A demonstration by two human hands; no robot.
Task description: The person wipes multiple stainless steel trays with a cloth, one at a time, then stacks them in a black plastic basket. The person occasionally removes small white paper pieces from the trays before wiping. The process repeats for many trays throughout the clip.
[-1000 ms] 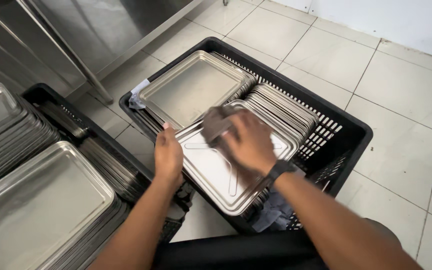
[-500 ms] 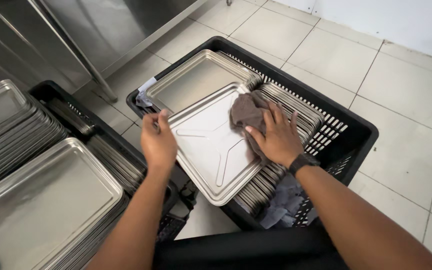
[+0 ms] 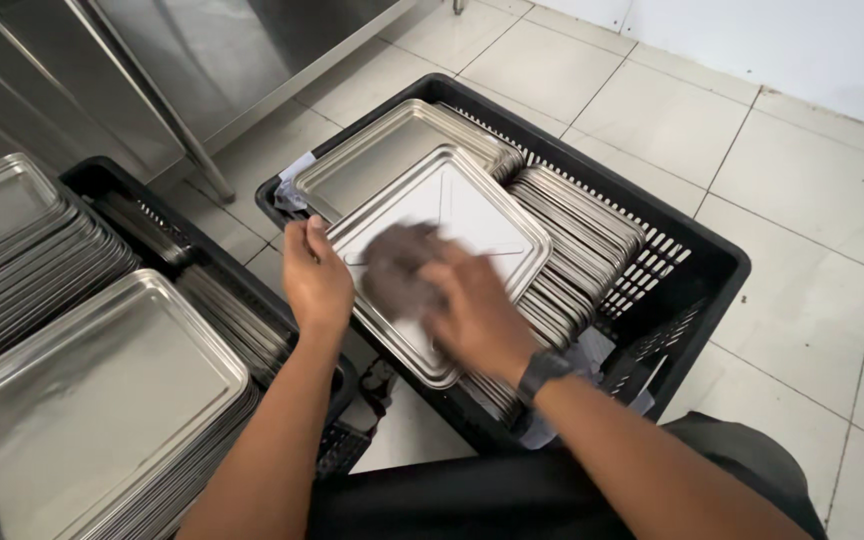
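Now wiping step: left hand (image 3: 317, 280) grips steel tray (image 3: 462, 215) edge, right hand (image 3: 477, 315) clenches grey cloth (image 3: 397, 270) at frame centre; next needs firm rubbing pressure.

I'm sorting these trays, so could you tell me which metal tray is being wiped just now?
The tilted tray atop the black crate's stacks: left hand grips its edge, right hand presses a brown cloth on it.

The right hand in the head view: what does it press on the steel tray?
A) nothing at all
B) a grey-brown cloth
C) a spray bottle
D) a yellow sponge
B: the right hand presses a grey-brown cloth on the steel tray, while the left hand holds the tray's edge.
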